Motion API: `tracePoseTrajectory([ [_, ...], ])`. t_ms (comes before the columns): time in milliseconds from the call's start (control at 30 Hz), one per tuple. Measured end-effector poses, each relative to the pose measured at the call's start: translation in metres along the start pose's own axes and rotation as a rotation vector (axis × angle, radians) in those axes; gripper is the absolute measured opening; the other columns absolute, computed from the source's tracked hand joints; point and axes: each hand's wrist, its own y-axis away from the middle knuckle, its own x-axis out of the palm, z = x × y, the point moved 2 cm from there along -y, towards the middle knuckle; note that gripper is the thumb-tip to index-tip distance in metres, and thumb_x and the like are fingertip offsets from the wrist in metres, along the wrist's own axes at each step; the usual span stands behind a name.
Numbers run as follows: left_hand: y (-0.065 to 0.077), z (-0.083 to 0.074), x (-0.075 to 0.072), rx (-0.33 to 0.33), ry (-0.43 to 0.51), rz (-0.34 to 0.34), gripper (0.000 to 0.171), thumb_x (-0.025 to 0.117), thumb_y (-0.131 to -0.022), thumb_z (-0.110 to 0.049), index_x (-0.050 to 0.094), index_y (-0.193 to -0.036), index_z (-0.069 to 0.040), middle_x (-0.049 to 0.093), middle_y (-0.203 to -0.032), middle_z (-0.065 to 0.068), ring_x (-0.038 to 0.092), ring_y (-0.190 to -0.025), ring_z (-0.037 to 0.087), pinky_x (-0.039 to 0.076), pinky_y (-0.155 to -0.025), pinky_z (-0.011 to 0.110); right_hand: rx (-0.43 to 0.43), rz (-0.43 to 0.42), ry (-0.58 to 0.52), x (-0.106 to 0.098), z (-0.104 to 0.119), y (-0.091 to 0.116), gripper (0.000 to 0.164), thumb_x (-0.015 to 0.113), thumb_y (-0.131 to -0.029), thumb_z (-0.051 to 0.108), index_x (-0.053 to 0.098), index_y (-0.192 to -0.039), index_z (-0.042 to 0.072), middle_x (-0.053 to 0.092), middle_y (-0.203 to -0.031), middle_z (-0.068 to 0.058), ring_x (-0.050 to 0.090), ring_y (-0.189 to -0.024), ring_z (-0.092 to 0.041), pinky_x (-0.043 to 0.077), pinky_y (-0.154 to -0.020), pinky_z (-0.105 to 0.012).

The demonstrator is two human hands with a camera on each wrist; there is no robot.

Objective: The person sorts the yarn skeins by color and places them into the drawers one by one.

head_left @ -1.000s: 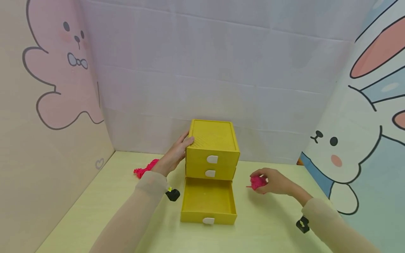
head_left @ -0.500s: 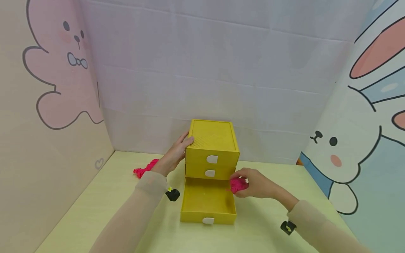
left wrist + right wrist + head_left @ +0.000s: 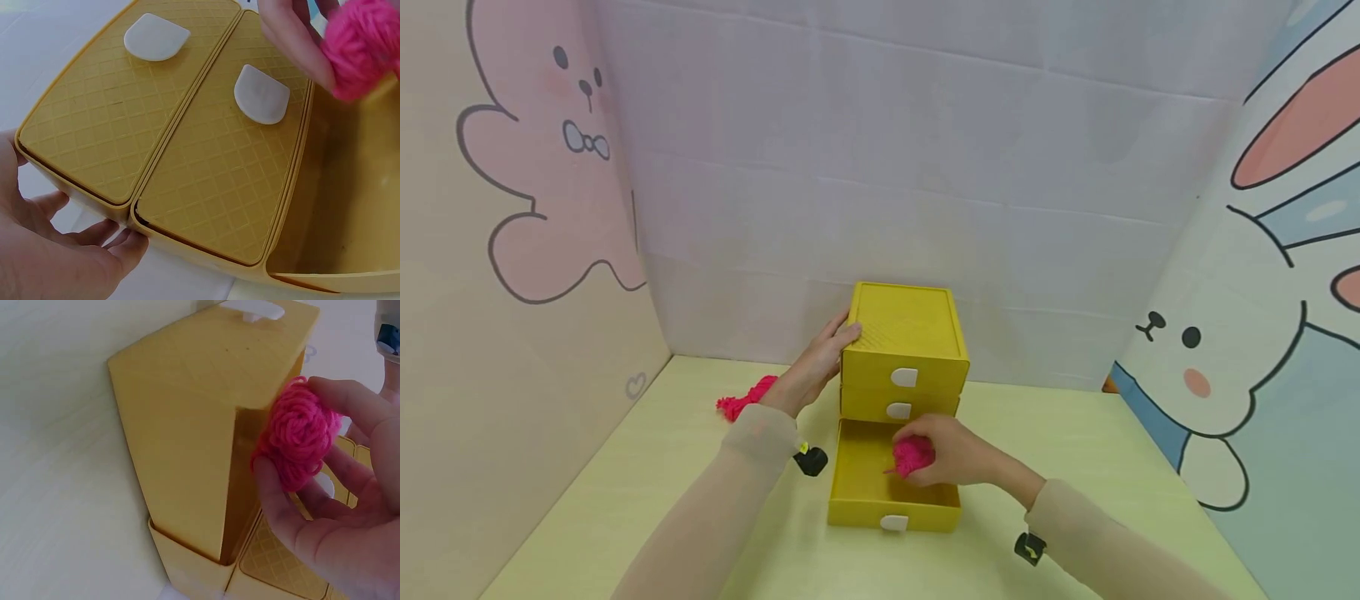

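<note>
A yellow drawer unit [image 3: 910,321] with white tab handles stands on the table, its bottom drawer [image 3: 857,467] pulled out and the two above it closed. My left hand [image 3: 811,371] holds the unit by its left side, thumb at the top edge; the left wrist view has its fingers [image 3: 128,250] along the side wall. Over the pulled-out drawer, my right hand [image 3: 951,452] pinches a bright pink yarn bundle [image 3: 913,455] between thumb and fingers. In the right wrist view the looped end of this yarn [image 3: 300,428] faces the camera.
A second pink yarn bundle [image 3: 745,400] lies on the pale table [image 3: 625,500] left of the unit, partly covered by my left hand. A white cloth [image 3: 925,167] hangs behind, with cartoon-printed panels [image 3: 1210,400] on both sides.
My right hand has carried the pink yarn leftward from the table's right side to over the bottom drawer. The left hand has stayed on the unit.
</note>
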Motion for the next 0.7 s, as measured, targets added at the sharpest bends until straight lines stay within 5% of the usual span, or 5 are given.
tracePoseTrajectory([
  [700, 0.001, 0.0, -0.001, -0.008, 0.009, -0.012, 0.072, 0.052, -0.112, -0.044, 0.015, -0.172, -0.034, 0.009, -0.179, 0.003, 0.017, -0.162, 0.032, 0.019, -0.13, 0.059, 0.044, 0.051, 0.032, 0.048, 0.008, -0.048, 0.046, 0.089, -0.085, 0.022, 0.074, -0.126, 0.009, 0.071, -0.117, 0.0, 0.058, -0.101, -0.01, 0.055, -0.09, -0.022],
])
